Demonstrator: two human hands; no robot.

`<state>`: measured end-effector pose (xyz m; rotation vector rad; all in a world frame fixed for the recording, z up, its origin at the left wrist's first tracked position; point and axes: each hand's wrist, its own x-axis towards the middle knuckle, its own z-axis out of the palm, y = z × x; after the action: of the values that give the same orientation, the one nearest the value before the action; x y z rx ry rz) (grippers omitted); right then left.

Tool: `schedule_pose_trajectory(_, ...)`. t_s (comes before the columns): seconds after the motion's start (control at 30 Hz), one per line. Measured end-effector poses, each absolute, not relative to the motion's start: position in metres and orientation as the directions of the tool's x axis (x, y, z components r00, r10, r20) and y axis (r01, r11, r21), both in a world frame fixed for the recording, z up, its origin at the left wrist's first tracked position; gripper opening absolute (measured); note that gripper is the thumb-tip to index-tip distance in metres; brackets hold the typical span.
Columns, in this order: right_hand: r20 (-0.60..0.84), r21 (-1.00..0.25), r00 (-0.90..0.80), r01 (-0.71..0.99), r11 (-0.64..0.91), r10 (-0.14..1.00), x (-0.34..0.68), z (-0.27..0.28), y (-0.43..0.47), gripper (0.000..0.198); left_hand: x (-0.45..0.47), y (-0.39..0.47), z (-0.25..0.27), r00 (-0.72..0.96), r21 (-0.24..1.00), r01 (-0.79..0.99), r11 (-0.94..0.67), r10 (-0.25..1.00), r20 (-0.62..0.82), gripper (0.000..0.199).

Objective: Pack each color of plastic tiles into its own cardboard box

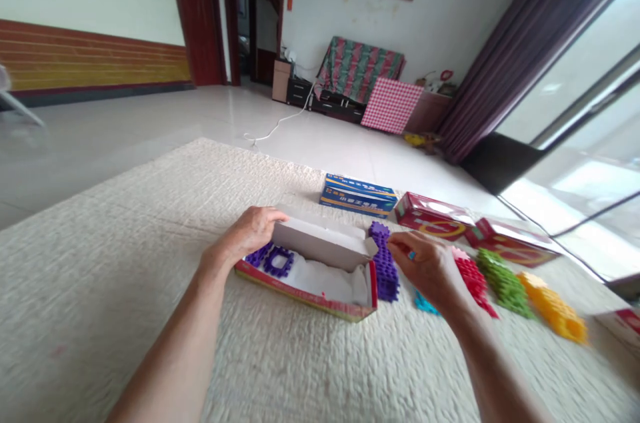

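From the head view, I have the open box (305,298) on the rug, just ahead between both hands. I'd judge it light, thin card, stiff along its folds but easily creased; I'd take it by the end walls, and its lid (325,243) by the corners. My left hand (257,231) has its fingers closed over the lid's left corner. My right hand (425,260) is curled near the other end, fingertips bunched; I can't tell whether they pinch anything. Inside lie purple pieces (268,263) at the left end and white lining (325,274). A purple stack (385,270) stands just right of the box.
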<state>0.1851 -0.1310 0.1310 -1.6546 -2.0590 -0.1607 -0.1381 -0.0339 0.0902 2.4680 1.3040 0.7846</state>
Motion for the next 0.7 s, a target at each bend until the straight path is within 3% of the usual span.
schedule_pose_trajectory(0.13,0.251,-0.202,-0.087,0.969,0.14,0.964,0.216,0.095,-0.146,0.017,-0.139,-0.033,0.089,0.466,0.427,0.698,-0.575,0.818,0.337,0.039)
schedule_pose_trajectory(0.23,0.191,-0.15,-0.088,0.982,0.118,0.978,0.215,0.078,-0.152,0.021,-0.138,-0.035,0.092,0.461,0.428,0.705,-0.565,0.824,0.329,0.039)
schedule_pose_trajectory(0.5,0.176,-0.065,-0.108,0.991,0.121,0.978,0.207,0.07,-0.15,0.021,-0.138,-0.036,0.093,0.465,0.43,0.703,-0.566,0.824,0.324,0.038)
schedule_pose_trajectory(0.7,0.226,-0.086,-0.106,0.988,0.129,0.968,0.213,0.075,-0.156,0.016,-0.137,-0.038,0.097,0.452,0.434,0.719,-0.543,0.84,0.301,0.038)
